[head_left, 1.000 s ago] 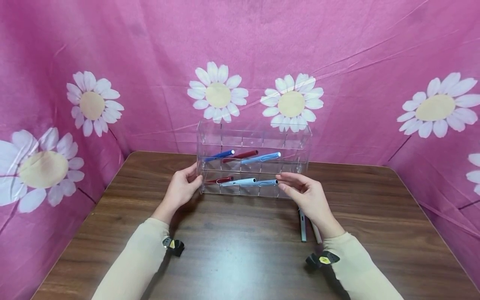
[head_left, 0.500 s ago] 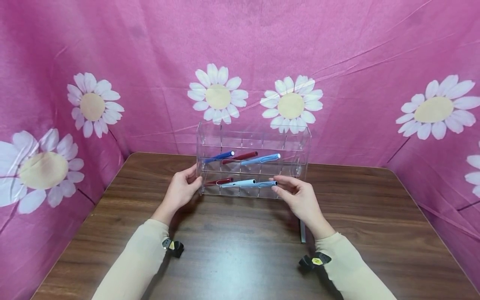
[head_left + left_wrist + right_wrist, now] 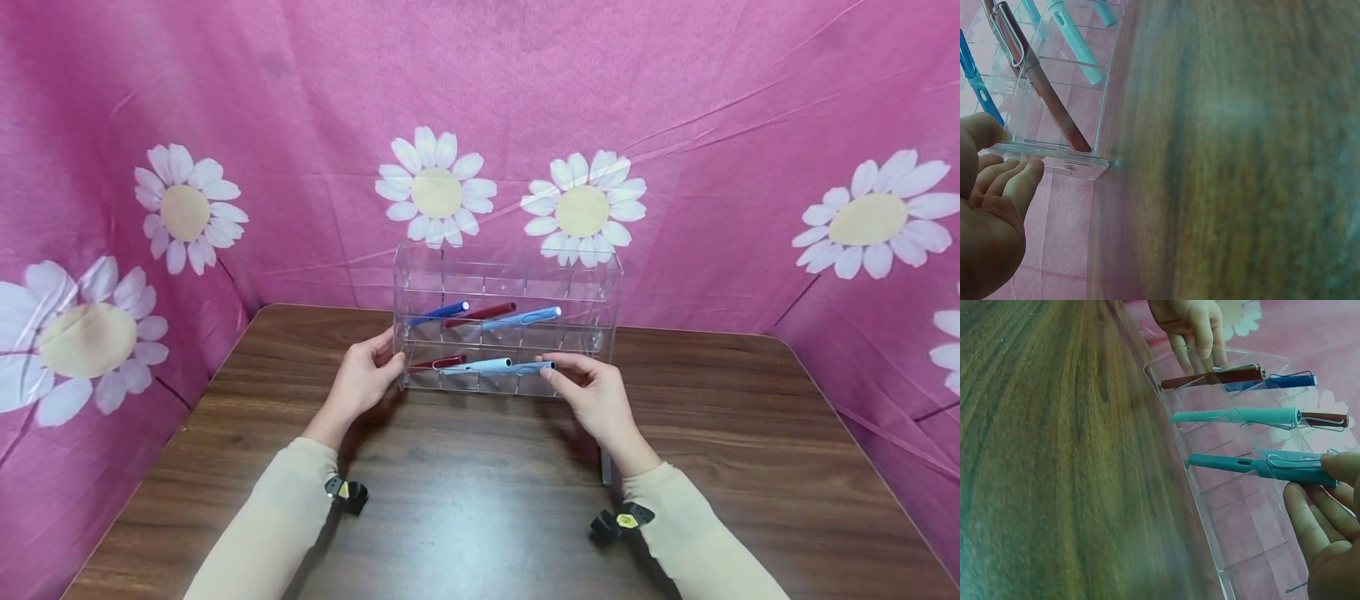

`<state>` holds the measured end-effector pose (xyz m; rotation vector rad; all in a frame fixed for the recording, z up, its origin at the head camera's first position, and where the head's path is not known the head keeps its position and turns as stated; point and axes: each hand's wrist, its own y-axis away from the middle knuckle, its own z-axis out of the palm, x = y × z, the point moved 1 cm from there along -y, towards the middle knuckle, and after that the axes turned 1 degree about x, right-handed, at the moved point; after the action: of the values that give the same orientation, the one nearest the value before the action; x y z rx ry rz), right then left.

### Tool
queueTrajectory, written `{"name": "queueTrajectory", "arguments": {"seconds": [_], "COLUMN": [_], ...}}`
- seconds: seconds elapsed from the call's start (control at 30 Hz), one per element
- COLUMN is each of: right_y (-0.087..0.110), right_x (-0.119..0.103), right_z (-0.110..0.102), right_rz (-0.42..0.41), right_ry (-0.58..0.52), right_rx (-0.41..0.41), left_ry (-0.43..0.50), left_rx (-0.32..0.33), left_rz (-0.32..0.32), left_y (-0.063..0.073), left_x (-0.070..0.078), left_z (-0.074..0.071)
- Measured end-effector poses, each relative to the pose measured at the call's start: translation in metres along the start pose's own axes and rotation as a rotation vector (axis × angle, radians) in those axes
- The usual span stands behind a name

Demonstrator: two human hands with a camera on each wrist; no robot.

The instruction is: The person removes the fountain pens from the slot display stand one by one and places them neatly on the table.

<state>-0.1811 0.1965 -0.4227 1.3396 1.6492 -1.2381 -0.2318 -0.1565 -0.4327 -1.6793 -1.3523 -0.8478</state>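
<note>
The clear tiered rack (image 3: 510, 347) stands by the middle of the counter's (image 3: 465, 508) far edge, and the fingers of your left hand (image 3: 362, 383) pinch its left end wall. Your right hand's (image 3: 600, 398) fingers pinch the upper end of the steel-blue pen (image 3: 529, 368), which slants in the lower tier. Left of it, that tier holds a pale blue pen (image 3: 480, 366) and a dark red pen (image 3: 442, 362). The tier above holds a royal blue pen (image 3: 441, 313), a maroon pen (image 3: 482, 315) and a sky-blue pen (image 3: 523, 317). A grey pen (image 3: 606, 471) lies on the counter, partly hidden by your right wrist.
</note>
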Motion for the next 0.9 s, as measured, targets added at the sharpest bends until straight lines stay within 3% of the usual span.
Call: {"name": "queueTrajectory", "arguments": {"seconds": [0.9], "right_y": [0.002], "right_x": [-0.01], "right_z": [-0.006], "right_rz": [-0.038], "right_ry": [-0.062], "right_rx": [0.146], "left_ry": [0.009], "left_rx": [0.005], "left_rz": [0.006], "left_y": [0.0], "left_x": [0.0], "left_z": [0.0]}}
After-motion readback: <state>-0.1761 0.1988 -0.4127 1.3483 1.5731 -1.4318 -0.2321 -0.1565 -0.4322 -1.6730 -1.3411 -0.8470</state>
